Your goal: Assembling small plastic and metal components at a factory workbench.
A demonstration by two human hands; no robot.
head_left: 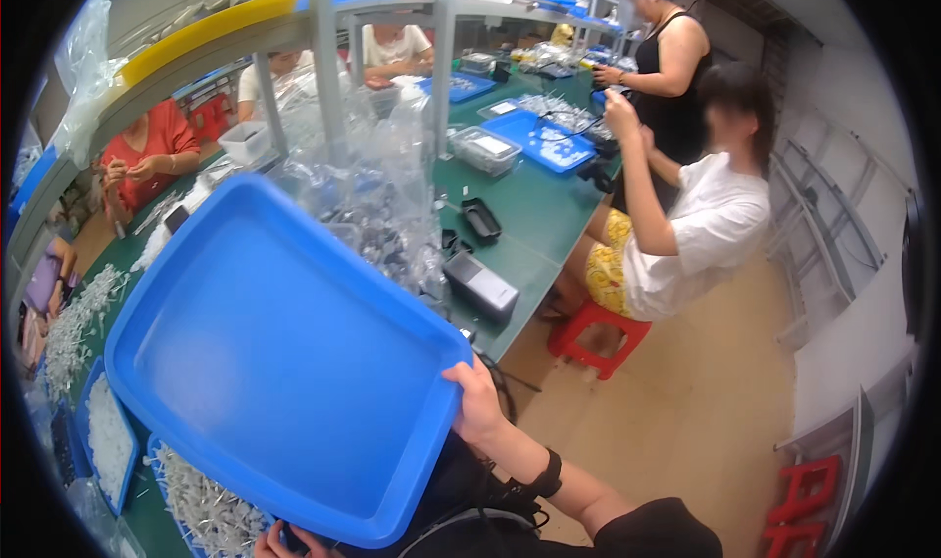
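I hold a large empty blue tray (284,362) tilted up in front of me, over the green table. My right hand (477,401) grips its right rim, thumb on the inside, with a black band on that wrist. Only part of my left hand (282,541) shows at the bottom edge, where its fingers curl at the tray's lower rim. Under the lifted tray lie two more blue trays (125,489) filled with several small white plastic parts (201,507).
Clear plastic bags (377,180) are piled behind the tray, with a black box (480,285) on the green table (534,215). A person in a white shirt (701,225) sits on a red stool (598,337); other people work around the bench. Another red stool (806,504) stands at lower right.
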